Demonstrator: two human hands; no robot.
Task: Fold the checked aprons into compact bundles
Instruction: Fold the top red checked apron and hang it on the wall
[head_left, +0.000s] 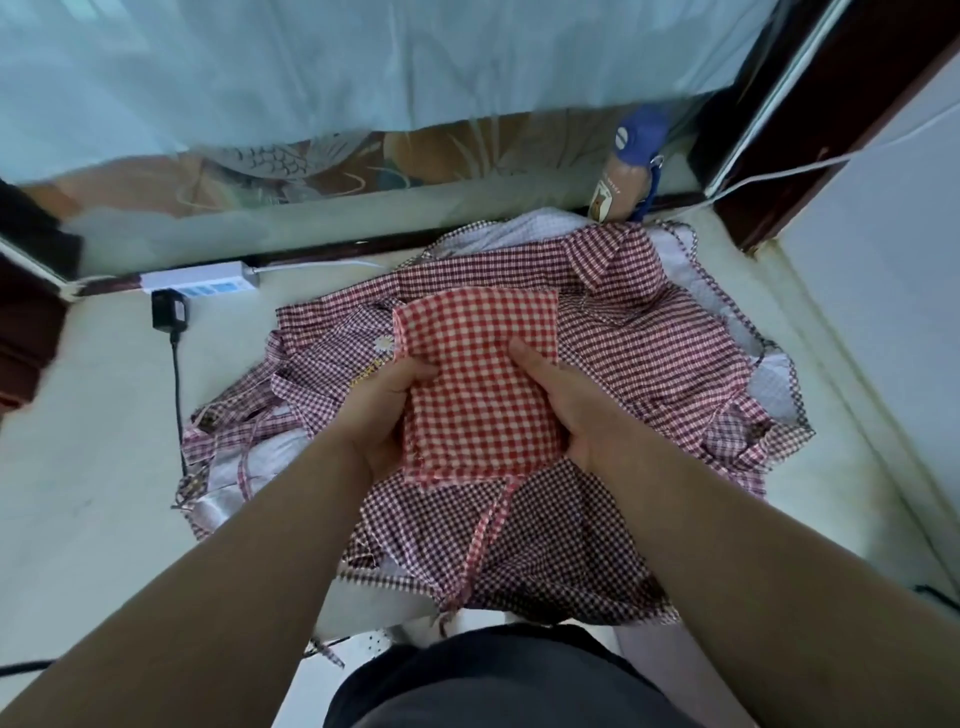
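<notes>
Holding one red apron (478, 384) nearly bundled, left hand (382, 410) and right hand (566, 410) fingers clamped on its sides; the darker pile (649, 353) underneath still needs folding.

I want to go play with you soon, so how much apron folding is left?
Quite a bit. The red checked apron is already folded into a small rectangle, held by the left hand and right hand, but its strap dangles loose. Underneath, the pile of darker checked aprons lies crumpled and unfolded. No finished bundle shows set aside.
</notes>
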